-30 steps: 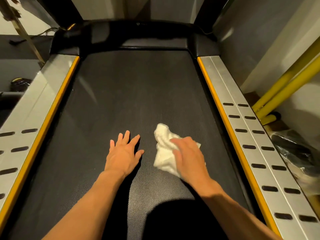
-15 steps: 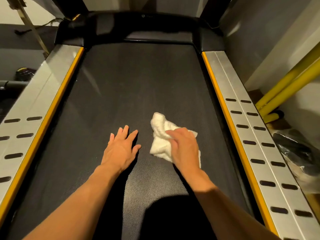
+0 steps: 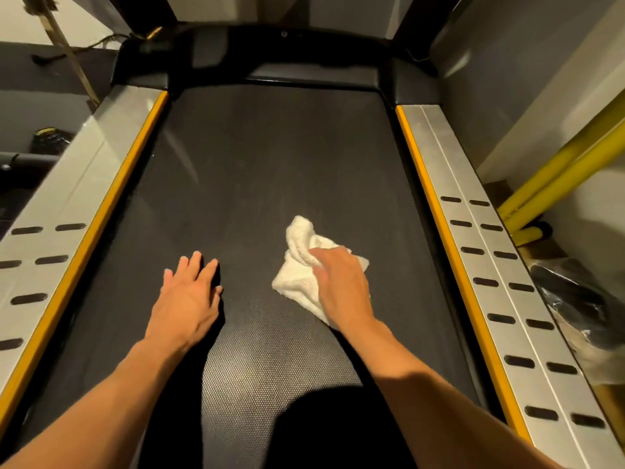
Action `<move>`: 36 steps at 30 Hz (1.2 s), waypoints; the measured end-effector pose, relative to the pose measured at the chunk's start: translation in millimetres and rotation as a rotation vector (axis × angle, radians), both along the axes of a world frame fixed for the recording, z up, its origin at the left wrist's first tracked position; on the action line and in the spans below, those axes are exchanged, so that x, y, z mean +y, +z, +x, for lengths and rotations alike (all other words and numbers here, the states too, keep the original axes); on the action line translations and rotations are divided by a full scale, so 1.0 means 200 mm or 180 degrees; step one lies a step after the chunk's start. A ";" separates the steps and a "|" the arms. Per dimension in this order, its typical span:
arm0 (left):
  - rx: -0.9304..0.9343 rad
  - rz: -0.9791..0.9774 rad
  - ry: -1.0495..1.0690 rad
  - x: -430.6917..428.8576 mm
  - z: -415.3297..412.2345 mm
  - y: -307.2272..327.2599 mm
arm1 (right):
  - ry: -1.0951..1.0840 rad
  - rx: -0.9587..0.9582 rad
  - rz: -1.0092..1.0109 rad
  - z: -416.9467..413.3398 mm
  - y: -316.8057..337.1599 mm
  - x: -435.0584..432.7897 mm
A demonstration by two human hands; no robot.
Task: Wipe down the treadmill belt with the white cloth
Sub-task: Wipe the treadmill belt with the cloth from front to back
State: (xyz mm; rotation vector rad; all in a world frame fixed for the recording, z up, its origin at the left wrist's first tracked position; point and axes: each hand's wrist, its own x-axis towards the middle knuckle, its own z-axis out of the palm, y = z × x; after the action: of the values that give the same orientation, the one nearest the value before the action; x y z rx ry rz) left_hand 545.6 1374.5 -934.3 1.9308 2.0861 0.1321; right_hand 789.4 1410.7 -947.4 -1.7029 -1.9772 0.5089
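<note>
The dark textured treadmill belt [image 3: 270, 170] runs away from me between two rails. A crumpled white cloth [image 3: 297, 269] lies on the belt, right of its middle. My right hand [image 3: 341, 286] lies on top of the cloth, its bent fingers bunching a fold against the belt. My left hand [image 3: 189, 296] rests flat on the bare belt to the left of the cloth, fingers straight and close together, about a hand's width from it. A dark shadow covers the near end of the belt between my forearms.
Silver side rails with yellow inner edges and dark slots flank the belt, left rail [image 3: 67, 211] and right rail [image 3: 480, 252]. A black motor hood [image 3: 277, 59] closes the far end. Yellow bars [image 3: 554, 177] and a black plastic-wrapped object [image 3: 581, 299] sit to the right.
My right hand has slid the cloth a little forward and to the left on the belt. My left hand has shifted left, with its fingers drawn closer together.
</note>
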 end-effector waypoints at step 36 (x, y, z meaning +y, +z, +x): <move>0.0739 0.0136 -0.0068 -0.11 -0.47 -0.02 | 0.0919 0.0836 -0.0276 -0.55 0.04 -0.28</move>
State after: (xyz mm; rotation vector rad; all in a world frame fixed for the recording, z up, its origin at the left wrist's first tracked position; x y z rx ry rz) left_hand 451.5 1352.6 -938.5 2.0803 2.2216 -0.0557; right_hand 679.3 1355.5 -938.6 -1.3227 -2.0365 0.8832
